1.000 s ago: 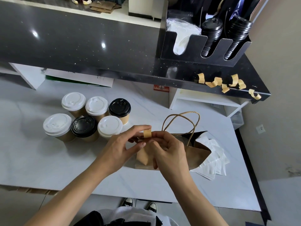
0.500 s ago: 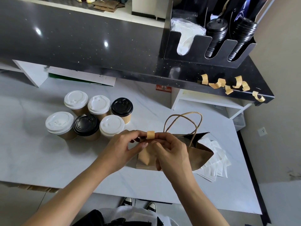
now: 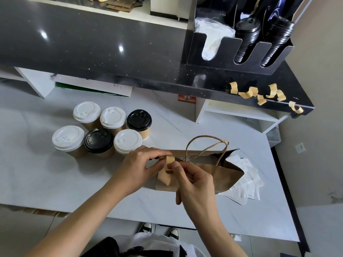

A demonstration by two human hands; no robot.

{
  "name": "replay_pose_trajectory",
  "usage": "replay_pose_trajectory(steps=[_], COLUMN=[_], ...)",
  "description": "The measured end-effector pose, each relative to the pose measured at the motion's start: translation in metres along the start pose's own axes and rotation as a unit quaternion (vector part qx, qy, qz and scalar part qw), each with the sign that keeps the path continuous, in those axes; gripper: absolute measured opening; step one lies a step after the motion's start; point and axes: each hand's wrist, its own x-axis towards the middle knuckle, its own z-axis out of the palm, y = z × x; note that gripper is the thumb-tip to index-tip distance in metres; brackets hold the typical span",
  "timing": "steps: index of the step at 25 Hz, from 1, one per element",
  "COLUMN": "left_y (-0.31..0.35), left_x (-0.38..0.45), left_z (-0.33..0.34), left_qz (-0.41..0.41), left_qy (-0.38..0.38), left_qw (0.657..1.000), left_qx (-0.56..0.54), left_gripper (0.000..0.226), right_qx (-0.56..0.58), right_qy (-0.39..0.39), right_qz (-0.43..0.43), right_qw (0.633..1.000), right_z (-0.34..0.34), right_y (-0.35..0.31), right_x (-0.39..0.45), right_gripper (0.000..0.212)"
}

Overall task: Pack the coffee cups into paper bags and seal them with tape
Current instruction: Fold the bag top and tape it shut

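So the kraft paper bag [image 3: 209, 175] is sitting at about 5 o'clock from the cluster of six lidded coffee cups [image 3: 104, 130], on the white marble counter [image 3: 46, 179], with a stack of white napkins or sleeves [image 3: 246, 182] at its 3 o'clock. Left hand [image 3: 137, 169] is pinching the bag's top edge shut, fingers curled over it. Right hand [image 3: 193, 182] has thumb and forefinger pinched on a short strip of tan tape [image 3: 169, 163], which is folded over that top edge.

Handling-wise, my guess: the bag's thin and floppy, creases easily, so keep the two top edges pinched flat together right beside the tape while you press it down. Tape is light and sticky and looks like it curls on itself. More strips [image 3: 259, 93] are stuck along the black shelf edge at 1 o'clock. The twisted paper handles [image 3: 206, 145] are where I'd lift it from afterward. The far end of the mouth still gapes open.
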Motion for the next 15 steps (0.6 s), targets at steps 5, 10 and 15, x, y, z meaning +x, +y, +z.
replay_pose_trajectory(steps=[5, 10, 15], left_y=[0.002, 0.006, 0.01], left_x=[0.001, 0.002, 0.005], left_z=[-0.004, -0.009, -0.009], left_qz=[0.009, 0.026, 0.021], left_qy=[-0.002, -0.015, -0.013], left_qw=[1.0, 0.998, 0.998], left_qx=[0.014, 0.051, 0.051], left_gripper=[0.031, 0.04, 0.04], right_qx=[0.001, -0.057, -0.063], right_qy=[0.017, 0.015, -0.008], right_qz=[-0.003, -0.018, -0.022], right_qw=[1.0, 0.998, 0.998], right_z=[0.002, 0.004, 0.004], right_y=[0.015, 0.027, 0.031], right_x=[-0.001, 0.001, 0.004], right_gripper=[0.015, 0.012, 0.015])
